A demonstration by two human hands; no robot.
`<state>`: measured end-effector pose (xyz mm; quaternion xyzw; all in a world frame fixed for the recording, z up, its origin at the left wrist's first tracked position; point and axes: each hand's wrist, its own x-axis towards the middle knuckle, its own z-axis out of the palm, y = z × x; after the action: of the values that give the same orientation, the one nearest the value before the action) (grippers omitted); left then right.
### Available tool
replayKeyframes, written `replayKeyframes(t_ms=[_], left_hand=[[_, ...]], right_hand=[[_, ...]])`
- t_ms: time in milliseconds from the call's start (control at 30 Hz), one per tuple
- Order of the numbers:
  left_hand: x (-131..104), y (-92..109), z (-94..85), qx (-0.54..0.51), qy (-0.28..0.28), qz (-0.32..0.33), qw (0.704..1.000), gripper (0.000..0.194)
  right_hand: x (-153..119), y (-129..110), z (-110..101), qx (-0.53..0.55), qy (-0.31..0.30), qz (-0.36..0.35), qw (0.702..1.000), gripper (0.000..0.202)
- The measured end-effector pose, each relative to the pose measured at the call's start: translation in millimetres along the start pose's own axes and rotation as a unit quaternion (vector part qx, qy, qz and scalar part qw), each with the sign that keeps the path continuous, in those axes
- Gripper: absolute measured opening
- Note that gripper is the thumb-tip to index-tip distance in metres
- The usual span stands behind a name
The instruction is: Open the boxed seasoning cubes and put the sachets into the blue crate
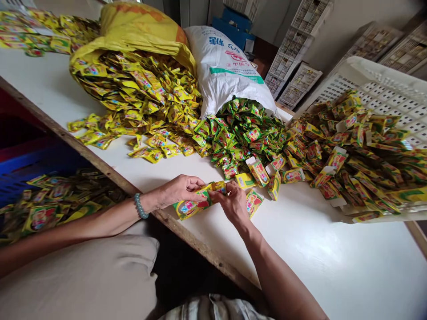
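Observation:
My left hand, with a bead bracelet at the wrist, grips a yellow and green box near the table's front edge. At the box's right end, the fingers of my right hand pinch a small yellow packet; where it meets the box is partly hidden by the fingers. Another printed box lies flat just right of my right hand. Behind the hands are a heap of green packets and a heap of yellow packets. Small boxes, some with open flaps, lie to the right.
A yellow sack and a white sack lie on the white table. A white basket spills small boxes at the right. Below the table at the left, a blue crate holds boxes. White crates are stacked behind.

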<state>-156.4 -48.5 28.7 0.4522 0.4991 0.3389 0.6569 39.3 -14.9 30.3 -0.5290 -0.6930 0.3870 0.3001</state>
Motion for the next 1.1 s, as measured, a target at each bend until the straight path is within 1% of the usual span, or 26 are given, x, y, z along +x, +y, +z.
replayKeyframes(t_ms=[133,267,333,400,467,500,567,633,700,800,933,1033,1100], left_hand=[[-5,1,-2.6,-0.006,-0.001,-0.009,1.0,0.042],[-7,2,-4.4,-0.009,-0.017,0.008,1.0,0.042],[-7,2,-5.4,-0.006,-0.026,0.011,1.0,0.04],[-6,1,-6.3,-0.012,-0.026,0.005,1.0,0.04],[-5,-1,-6.9,-0.031,-0.015,-0.003,0.999,0.041],[-5,-2,-7.0,-0.043,-0.006,-0.005,0.999,0.042],[-5,-3,-6.9,-0.063,0.008,-0.005,0.998,0.045],[-5,-5,-6.6,-0.07,0.007,-0.004,0.997,0.047],[-5,-6,-6.5,-0.062,-0.005,0.003,0.998,0.046],[-6,-6,-7.6,-0.045,-0.018,0.016,0.999,0.043],[-8,-4,-13.5,-0.015,-0.026,0.009,1.0,0.04],[-12,-1,-20.7,0.036,-0.021,0.018,0.999,0.033],[-14,-1,-25.1,0.06,-0.003,0.031,0.998,0.035]], right_hand=[[-5,-5,4,0.006,-0.046,-0.01,0.999,0.041],[-3,-13,5,-0.048,-0.1,-0.064,0.992,0.029],[-1,-16,6,-0.073,-0.11,-0.083,0.988,0.025],[0,-17,6,-0.065,-0.124,-0.077,0.987,0.028],[2,-17,4,-0.012,-0.144,-0.047,0.988,0.03],[2,-16,2,0.017,-0.144,-0.031,0.989,0.03],[4,-13,-1,0.037,-0.108,-0.02,0.993,0.031],[4,-11,-1,0.008,-0.05,-0.039,0.998,0.031],[4,-9,3,-0.018,-0.026,-0.059,0.998,0.031],[1,-7,11,-0.007,-0.039,-0.048,0.998,0.029],[-5,-7,20,0.023,-0.071,-0.025,0.997,0.033],[-9,-10,27,0.025,-0.12,-0.03,0.992,0.035],[-9,-10,28,0.04,-0.135,-0.027,0.99,0.034]])
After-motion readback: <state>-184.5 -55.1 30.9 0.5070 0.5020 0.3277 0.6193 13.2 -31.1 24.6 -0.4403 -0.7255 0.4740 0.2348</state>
